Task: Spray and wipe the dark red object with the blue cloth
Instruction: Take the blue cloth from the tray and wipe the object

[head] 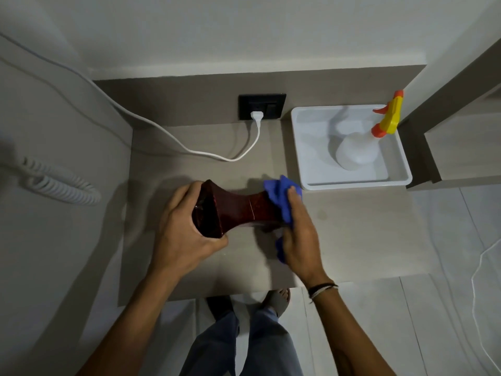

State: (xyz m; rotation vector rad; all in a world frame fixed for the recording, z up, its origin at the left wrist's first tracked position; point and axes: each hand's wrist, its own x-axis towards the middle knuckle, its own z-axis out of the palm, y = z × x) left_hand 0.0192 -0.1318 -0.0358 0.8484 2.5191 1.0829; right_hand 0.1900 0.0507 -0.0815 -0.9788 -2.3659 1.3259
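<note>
a hotel-like room: built-in desk (352, 240), wall socket (262, 106), coiled phone cord (59, 183), tiled floor (447, 321).

One head-worn wide-angle view looks steeply down from above the desk (339, 240), close over it; the wall socket (262, 106) lies far, the person's legs and floor near, edges bowed by the lens
</note>
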